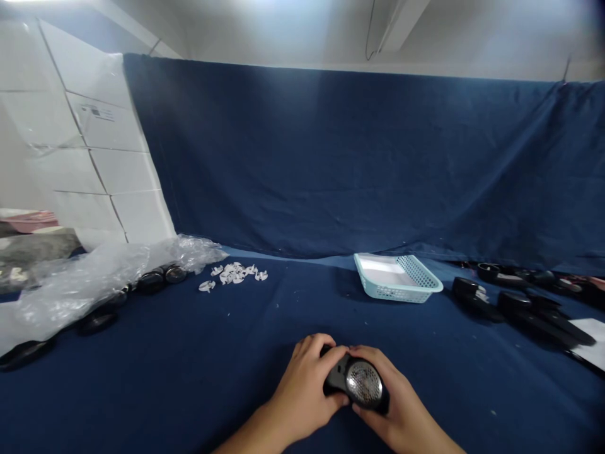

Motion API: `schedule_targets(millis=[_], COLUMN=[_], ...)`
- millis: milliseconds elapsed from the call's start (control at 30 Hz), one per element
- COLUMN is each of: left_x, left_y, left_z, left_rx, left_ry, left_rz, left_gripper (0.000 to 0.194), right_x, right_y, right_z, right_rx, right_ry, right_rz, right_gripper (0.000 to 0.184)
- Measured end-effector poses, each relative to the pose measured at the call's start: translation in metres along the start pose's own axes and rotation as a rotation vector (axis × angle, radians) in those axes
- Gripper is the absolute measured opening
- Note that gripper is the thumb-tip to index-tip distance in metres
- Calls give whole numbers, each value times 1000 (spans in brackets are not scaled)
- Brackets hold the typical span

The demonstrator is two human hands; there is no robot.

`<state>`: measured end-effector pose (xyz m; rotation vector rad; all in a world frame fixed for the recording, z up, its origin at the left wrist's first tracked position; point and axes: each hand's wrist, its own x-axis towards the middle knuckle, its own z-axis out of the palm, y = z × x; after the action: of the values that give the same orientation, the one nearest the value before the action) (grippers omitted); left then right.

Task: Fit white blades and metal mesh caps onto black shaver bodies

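- Fingers of the left hand (305, 381) and the right hand (396, 396) grasp a black shaver (357, 382) from both sides, over the blue cloth (189, 384).
- Its round metal mesh (365, 382) sits in place, so that face looks done; anything left inside is hidden.
- Black pieces (514, 301) lie off to the right, finished or not unclear.
- Beyond, loose white parts (233, 273), seemingly unused, lie left of a pale basket (399, 294).

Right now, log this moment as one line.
left hand: gripping black device | right hand: gripping its mesh end | basket: beyond, right | white pieces: beyond, left
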<state>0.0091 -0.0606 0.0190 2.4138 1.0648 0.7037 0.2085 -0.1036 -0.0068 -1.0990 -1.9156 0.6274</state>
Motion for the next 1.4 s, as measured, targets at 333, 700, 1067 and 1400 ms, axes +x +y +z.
schedule_targets(millis=[333, 700, 1067, 1400], left_x=[0, 3, 7, 10], left_y=[-1, -9, -20, -34], left_z=[0, 0, -9, -16], left_rx=[32, 75, 25, -12], left_ry=[-23, 6, -9, 5], left_rz=[16, 23, -34, -60], left_gripper=[69, 68, 69, 68], right_x=[-1, 1, 4, 3], right_y=[-1, -8, -12, -13], right_z=[0, 2, 0, -2], right_rx=[-8, 9, 36, 0], right_ry=[-8, 61, 62, 89], right_rz=[41, 103, 167, 198], right_gripper=[63, 64, 62, 61])
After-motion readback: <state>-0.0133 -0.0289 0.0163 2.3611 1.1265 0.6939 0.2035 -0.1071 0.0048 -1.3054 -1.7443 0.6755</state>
